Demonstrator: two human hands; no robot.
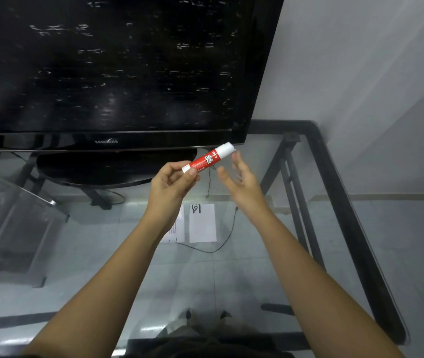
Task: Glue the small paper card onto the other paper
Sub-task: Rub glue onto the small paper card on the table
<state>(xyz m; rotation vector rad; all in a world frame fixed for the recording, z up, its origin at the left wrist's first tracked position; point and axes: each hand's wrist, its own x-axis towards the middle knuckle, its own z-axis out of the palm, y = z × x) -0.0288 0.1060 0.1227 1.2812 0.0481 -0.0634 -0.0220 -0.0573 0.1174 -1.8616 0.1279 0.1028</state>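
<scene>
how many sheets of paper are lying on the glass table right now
2: a white sheet with a black mark, below the hands, and beside it another paper partly hidden by the left wrist. More could be hidden.

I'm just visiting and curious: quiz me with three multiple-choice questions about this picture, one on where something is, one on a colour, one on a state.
1. Where do the two papers lie?
A. On the glass table, below the hands
B. On top of the television
C. In the right hand

2. What colour is the glue stick's label?
A. Blue
B. Red
C. Green

3. How is the right hand?
A. Closed round the cap
B. Flat on a paper
C. Open, holding nothing

Answers:
1 A: the small paper card and the other paper lie side by side on the glass table.
2 B: the glue stick, in the left hand, has a red label.
3 C: the right hand has spread fingers beside the white cap.
</scene>
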